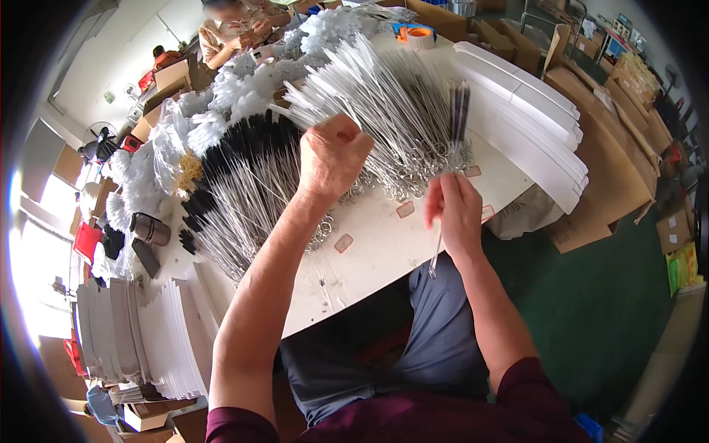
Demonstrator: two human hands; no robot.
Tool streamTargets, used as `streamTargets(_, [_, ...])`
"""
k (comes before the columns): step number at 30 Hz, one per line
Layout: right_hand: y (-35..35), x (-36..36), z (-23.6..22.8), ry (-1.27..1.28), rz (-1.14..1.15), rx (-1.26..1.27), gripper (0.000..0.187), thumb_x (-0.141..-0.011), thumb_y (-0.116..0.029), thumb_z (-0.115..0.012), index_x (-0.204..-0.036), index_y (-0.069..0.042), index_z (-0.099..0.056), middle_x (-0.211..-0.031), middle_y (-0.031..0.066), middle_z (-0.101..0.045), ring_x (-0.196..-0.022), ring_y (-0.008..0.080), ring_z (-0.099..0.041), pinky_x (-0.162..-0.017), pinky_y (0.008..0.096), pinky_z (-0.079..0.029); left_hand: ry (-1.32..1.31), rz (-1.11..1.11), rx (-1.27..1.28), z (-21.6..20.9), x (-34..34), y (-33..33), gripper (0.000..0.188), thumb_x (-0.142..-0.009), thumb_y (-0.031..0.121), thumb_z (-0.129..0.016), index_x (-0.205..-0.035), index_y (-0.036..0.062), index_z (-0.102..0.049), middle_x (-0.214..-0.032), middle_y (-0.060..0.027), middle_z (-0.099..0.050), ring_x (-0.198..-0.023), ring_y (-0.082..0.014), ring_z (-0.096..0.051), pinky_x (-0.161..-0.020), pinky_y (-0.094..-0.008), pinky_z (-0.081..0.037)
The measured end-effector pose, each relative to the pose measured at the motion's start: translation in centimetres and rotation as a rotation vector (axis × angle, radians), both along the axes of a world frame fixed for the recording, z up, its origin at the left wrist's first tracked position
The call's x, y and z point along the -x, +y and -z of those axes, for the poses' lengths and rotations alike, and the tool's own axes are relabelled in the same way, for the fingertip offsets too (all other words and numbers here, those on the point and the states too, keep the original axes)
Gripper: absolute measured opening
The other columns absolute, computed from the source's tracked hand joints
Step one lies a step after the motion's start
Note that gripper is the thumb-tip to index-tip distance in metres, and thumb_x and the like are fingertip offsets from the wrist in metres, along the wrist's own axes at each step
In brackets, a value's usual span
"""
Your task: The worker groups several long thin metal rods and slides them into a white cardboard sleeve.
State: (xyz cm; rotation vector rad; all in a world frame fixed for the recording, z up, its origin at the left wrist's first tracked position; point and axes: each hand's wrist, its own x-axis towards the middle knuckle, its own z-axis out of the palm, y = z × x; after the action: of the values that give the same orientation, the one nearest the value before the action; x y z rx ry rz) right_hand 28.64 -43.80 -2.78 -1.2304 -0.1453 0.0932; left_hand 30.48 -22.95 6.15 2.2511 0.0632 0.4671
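Observation:
My left hand [332, 156] is closed and raised over the white table [384, 251], above a fan of thin wire brushes with white bristles [384, 96]; whether it grips any wire I cannot tell. My right hand [454, 214] is shut on a few thin wire brushes [458, 118] that stand upright with dark bristles at the top and wire loop ends [434, 262] hanging below my palm. A pile of black-bristled brushes [244, 170] lies to the left of my left forearm.
Stacks of flat white card sheets lie at the right [532, 118] and lower left [148, 340]. A tape roll [419, 35] sits at the far edge. Another person [233, 33] sits across the table. Cardboard boxes [613, 162] stand right; a metal flask [150, 229] lies left.

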Motion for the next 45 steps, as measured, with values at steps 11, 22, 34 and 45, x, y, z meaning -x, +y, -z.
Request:
streamTargets(11, [6.1,-10.3,-1.7,0.125,-0.165,-0.165,0.030,-0.109,-0.021,-0.049,-0.093,0.003,-0.058,-0.121,0.0279,-0.064,-0.111,0.0375,-0.068,-0.101,0.0479,-0.058,-0.259,0.097,0.264,-2.6,-0.9,2.3,0.009,-0.084,0.003,-0.062,-0.081,-0.0045,-0.064,-0.094,-0.0173,-0.075,-0.079,-0.0157,-0.073,-0.071,-0.0299,-0.058])
streamTargets(22, [7.4,-10.4,-0.8,0.130,-0.073,-0.211,0.025,-0.103,-0.017,-0.056,-0.093,0.006,-0.062,-0.101,0.0192,-0.066,-0.093,0.0307,-0.070,-0.090,0.0435,-0.062,-0.361,0.141,0.478,-9.7,2.7,6.3,0.013,-0.095,0.005,-0.056,-0.087,-0.0012,-0.065,-0.105,-0.0208,-0.074,-0.094,-0.0267,-0.075,-0.082,-0.0367,-0.063])
streamTargets(34, [7.3,-10.3,0.1,0.074,-0.112,-0.125,0.029,-0.104,-0.020,-0.054,-0.092,0.005,-0.061,-0.114,0.0264,-0.067,-0.104,0.0339,-0.071,-0.097,0.0446,-0.058,-0.384,0.219,0.559,-15.6,10.0,9.7,0.015,-0.096,0.009,-0.053,-0.091,-0.0016,-0.064,-0.106,-0.0275,-0.072,-0.092,-0.0315,-0.075,-0.084,-0.0407,-0.062])
streamTargets(45, [8.2,1.2,-7.2,0.016,-0.930,-0.112,0.033,-0.110,-0.025,-0.047,-0.094,0.001,-0.060,-0.116,0.0252,-0.070,-0.103,0.0341,-0.073,-0.095,0.0435,-0.058,-0.042,0.281,0.828,-12.6,16.0,9.1,0.015,-0.091,0.012,-0.049,-0.082,0.0012,-0.052,-0.095,-0.0328,-0.069,-0.062,-0.0281,-0.070,-0.055,-0.0349,-0.061])
